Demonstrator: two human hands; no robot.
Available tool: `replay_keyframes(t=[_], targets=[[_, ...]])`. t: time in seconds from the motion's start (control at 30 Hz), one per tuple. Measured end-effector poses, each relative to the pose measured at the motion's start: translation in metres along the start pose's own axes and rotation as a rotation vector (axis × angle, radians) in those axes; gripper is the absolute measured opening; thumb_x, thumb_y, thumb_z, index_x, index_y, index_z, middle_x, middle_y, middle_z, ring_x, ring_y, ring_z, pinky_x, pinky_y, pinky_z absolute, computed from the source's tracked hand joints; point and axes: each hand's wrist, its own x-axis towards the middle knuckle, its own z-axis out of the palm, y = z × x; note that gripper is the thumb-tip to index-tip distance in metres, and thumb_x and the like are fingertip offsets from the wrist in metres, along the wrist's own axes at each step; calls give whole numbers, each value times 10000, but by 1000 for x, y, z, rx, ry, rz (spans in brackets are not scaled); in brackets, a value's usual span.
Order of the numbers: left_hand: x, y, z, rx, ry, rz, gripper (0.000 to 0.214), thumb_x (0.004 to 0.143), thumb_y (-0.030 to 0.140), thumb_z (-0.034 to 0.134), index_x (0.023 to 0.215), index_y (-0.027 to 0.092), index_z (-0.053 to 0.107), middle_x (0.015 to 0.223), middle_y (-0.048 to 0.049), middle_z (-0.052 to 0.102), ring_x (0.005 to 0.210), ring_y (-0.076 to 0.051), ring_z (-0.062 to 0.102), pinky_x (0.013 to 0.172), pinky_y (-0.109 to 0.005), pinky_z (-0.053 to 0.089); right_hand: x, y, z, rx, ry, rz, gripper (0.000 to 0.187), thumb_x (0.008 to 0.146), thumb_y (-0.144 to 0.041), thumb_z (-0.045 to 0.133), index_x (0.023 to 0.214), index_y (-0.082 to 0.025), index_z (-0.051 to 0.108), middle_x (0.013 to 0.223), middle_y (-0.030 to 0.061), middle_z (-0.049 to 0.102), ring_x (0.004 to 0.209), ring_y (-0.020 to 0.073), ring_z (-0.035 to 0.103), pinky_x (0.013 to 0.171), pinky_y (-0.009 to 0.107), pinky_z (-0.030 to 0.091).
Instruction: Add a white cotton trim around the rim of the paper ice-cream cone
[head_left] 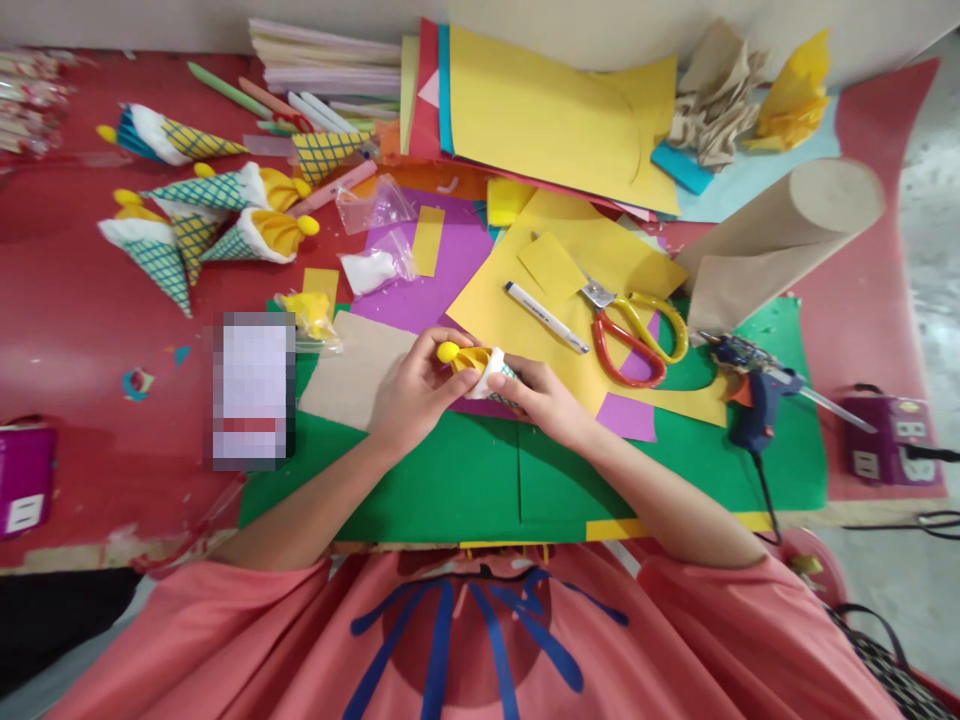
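Observation:
Both my hands hold one small paper cone [484, 375] above the green sheet. It has a blue-and-yellow lattice pattern, a white fluffy band, yellow pleated paper at its mouth and a yellow ball at the tip. My left hand [424, 390] pinches the yellow pleated end. My right hand [547, 400] is closed round the patterned body, which its fingers partly hide. A white marker [547, 318] and scissors [630, 335] with red and yellow handles lie just beyond my right hand, on yellow paper [487, 290]. A beige sheet [352, 370] lies by my left hand.
Several similar cones [240, 235] lie at the left. A phone [251, 390] sits nearer me. At the right are a glue gun [757, 400] with its cord and a beige paper roll [780, 240]. Stacked coloured sheets [555, 100] and small plastic bags [379, 265] lie farther back.

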Motion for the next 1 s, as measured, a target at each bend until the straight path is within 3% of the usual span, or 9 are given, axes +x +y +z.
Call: replay_keyframes(t=[0.57,0.83,1.0], targets=[[2,-3,-1,21,17,-15,353,845,442,714,1103,245,574,1141,-51,695,1059,-195,689,897,-318,561,1,-4,0,12,18,30,393,912,-549,537,858,-162,573,750,1,516,717,140,479,585,243,349],[3,-8,-1,14,18,-14,352,862,441,696,1130,256,564,1171,-47,701,1081,-192,685,923,-327,551,2,-3,0,41,3,47,412,913,-577,551,823,-175,538,619,-49,447,551,95,411,500,234,311],[5,-8,-1,-26,45,-12,336,883,433,671,1151,264,560,1196,-51,703,1127,-198,675,954,-341,547,3,1,-3,115,-74,73,399,923,-569,574,899,-171,547,568,-82,460,412,56,391,396,209,291]])
